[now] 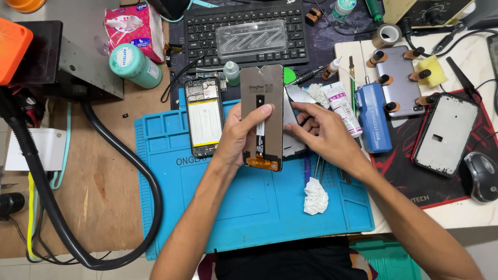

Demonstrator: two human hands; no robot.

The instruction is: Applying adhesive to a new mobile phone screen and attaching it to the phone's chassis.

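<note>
My left hand [236,137] holds a phone display panel [263,98] upright by its left edge, its brown back facing me and an orange flex cable at its lower end. My right hand [321,135] touches the panel's right edge, fingers on a thin clear film [296,96] peeling off beside it. Both hands hover above a blue repair mat [259,207]. An opened phone body [204,116] with its battery showing lies on the mat just left of my left hand.
A crumpled white tissue [316,197] lies on the mat. A keyboard [244,31] sits behind. A blue case [373,116], a clamped phone [399,78], a phone frame [446,132] and a mouse [481,176] lie to the right. A thick black hose [129,171] curves at left.
</note>
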